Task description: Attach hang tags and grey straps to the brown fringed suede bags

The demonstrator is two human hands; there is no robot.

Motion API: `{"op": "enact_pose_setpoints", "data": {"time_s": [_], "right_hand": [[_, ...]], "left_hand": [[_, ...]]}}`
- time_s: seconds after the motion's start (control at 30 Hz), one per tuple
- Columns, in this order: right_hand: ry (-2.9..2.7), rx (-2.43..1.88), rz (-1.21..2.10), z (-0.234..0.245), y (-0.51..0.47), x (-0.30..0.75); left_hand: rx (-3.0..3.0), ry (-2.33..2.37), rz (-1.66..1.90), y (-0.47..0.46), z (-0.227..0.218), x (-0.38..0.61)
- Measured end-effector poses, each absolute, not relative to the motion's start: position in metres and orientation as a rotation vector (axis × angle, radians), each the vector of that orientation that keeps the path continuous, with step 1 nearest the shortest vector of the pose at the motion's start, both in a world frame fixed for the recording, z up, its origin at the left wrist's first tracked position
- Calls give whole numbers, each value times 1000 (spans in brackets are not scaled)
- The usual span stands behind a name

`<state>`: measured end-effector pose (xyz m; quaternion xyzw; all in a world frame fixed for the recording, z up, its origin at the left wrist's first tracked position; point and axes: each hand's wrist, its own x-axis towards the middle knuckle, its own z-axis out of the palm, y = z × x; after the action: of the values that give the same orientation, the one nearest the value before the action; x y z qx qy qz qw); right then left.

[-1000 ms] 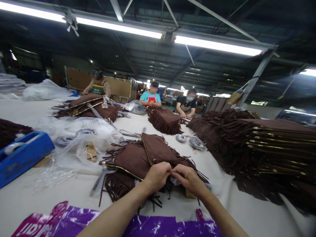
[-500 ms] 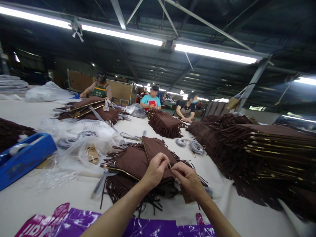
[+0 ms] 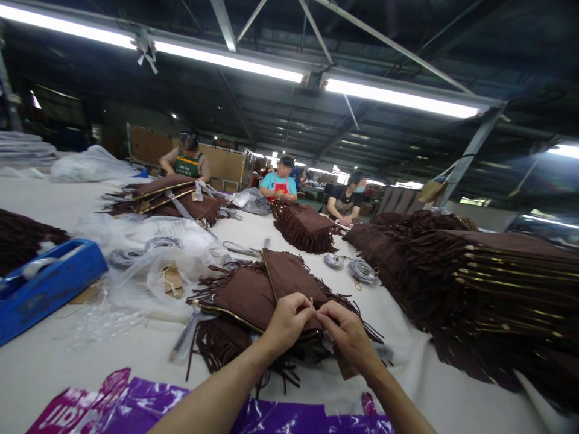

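Observation:
My left hand (image 3: 288, 321) and my right hand (image 3: 345, 333) meet over a small pile of brown fringed suede bags (image 3: 246, 295) on the white table (image 3: 456, 386). Both hands are closed in a pinch, fingertips touching, on something small and thin that I cannot make out, right above the topmost bag (image 3: 289, 274). The bags have gold zipper edges. A brown tag (image 3: 346, 367) lies under my right wrist.
A tall stack of brown fringed bags (image 3: 497, 277) fills the right. A blue tray (image 3: 45, 286) and clear plastic bags (image 3: 149, 253) lie left. Purple plastic (image 3: 149, 407) lies at the near edge. Coiled straps (image 3: 359, 268) lie beyond. Three people (image 3: 280, 181) work at the far end.
My hands lifted slightly, with a thin thread-like piece showing between the fingers, then came back down together over the top bag. The camera shifted a little.

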<state>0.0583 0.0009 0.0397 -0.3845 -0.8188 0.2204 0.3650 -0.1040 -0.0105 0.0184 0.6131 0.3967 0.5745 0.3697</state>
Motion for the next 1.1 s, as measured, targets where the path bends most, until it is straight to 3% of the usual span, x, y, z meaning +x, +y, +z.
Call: {"op": "enact_pose_setpoints", "data": {"time_s": [0.23,0.6,1.03,1.1], "right_hand": [[-2079,-1037,576,40,2,64],[-2082,-1049,680,37,2,65],[-2054,-1048,625,38,0,63],[-1976,-1068,750,38,1,62]], "left_hand": [[1933,1117,1315,-11,16,-109],[1652,919,1304,-9,15,-109],[1665,1051,1291,-12,20,-110],[1567,958,1253,-11,21,-110]]}}
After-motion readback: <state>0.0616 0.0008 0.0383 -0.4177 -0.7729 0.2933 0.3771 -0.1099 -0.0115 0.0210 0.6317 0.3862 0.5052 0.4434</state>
